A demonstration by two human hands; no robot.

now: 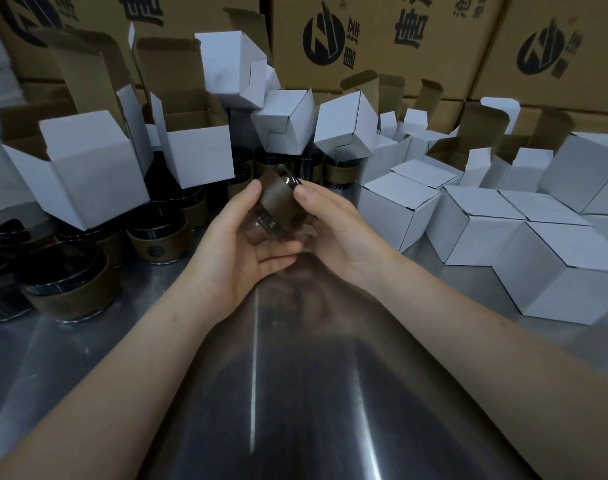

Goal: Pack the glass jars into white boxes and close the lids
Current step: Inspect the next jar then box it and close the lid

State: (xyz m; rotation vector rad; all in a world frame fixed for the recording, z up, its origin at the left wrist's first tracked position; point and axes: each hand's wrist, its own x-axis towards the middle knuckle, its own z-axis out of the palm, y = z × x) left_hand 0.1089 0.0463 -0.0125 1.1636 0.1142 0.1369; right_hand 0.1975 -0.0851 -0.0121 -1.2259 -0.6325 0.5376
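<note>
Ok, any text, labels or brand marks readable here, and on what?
Cartons: round black logo and large Chinese characters, tilted and cut off; not surely readable.
Jars: round emblem on the brown sleeve, too small to read.
White boxes: no print.

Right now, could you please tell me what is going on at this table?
A person holds one brown-sleeved glass jar, tilted, between the left hand and right hand above the table. It is not yet boxed. More jars and open white boxes sit to the left; closed white boxes sit to the right.
</note>
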